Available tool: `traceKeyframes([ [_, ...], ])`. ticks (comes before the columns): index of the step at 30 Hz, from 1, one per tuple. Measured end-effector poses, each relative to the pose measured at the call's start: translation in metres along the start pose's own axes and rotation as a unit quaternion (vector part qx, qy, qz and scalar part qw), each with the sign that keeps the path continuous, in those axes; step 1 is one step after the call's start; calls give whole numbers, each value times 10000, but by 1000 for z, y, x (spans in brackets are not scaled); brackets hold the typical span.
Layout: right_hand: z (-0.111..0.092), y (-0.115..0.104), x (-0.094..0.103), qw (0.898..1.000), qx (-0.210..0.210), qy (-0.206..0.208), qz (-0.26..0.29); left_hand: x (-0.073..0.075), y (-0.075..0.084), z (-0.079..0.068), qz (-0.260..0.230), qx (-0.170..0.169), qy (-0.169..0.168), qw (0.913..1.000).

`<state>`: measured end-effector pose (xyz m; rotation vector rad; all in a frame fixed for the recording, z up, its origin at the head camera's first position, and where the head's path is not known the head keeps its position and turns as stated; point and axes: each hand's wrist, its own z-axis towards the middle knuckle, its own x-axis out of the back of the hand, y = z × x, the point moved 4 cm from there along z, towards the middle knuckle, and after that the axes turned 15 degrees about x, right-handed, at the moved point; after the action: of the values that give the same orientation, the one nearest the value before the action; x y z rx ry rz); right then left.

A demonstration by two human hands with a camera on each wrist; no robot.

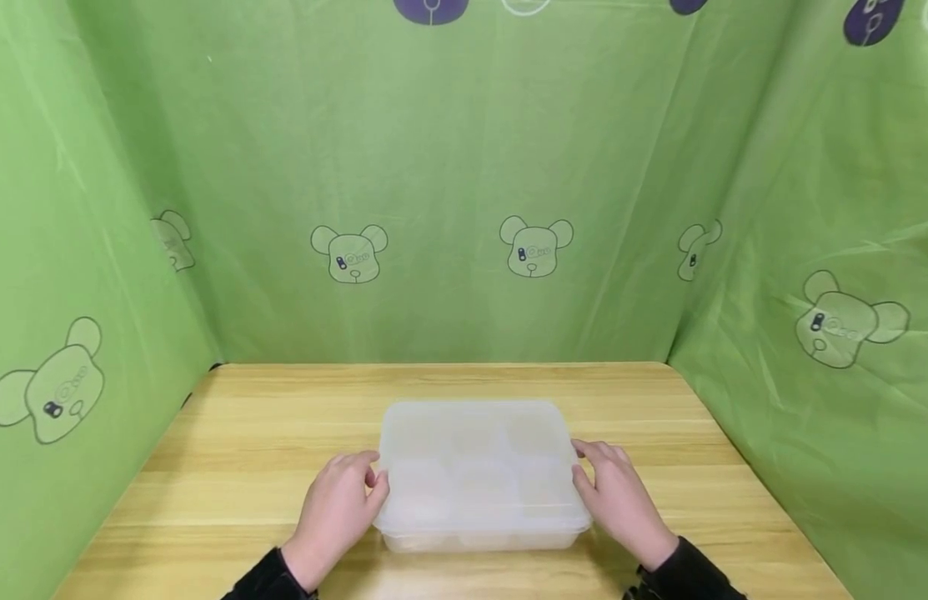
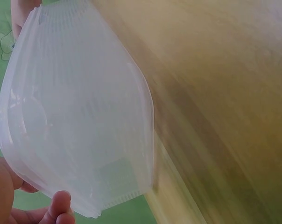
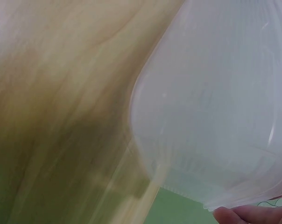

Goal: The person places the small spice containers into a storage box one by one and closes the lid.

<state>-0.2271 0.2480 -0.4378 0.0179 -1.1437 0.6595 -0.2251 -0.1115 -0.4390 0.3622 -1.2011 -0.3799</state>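
Observation:
A translucent white plastic storage box (image 1: 479,467) with its lid on rests on the wooden table. Pale, blurred shapes show faintly through the lid, too dim to tell what they are. At the box's left side, my left hand (image 1: 339,500) grips the rim with bent fingers and thumb. My right hand (image 1: 619,496) grips the opposite rim in the same way. Both wrist views show the ribbed, see-through side wall of the box (image 2: 85,107), with fingertips (image 3: 225,215) at the lid's edge.
The light wooden tabletop (image 1: 283,417) extends around the box. Green cloth (image 1: 448,167) printed with bear heads hangs behind the table and along both sides. Black sleeves (image 1: 272,577) cover my forearms.

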Motion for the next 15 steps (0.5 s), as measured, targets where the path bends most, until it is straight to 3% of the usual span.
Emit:
traceKeyframes([
  [9, -2, 0, -3, 10000, 10, -24, -14, -4, -3, -1, 103, 47, -78, 9999],
  [15, -3, 1, -5, 10000, -9, -63, -3, -6, -4, 1, 167, 118, -320, 9993],
])
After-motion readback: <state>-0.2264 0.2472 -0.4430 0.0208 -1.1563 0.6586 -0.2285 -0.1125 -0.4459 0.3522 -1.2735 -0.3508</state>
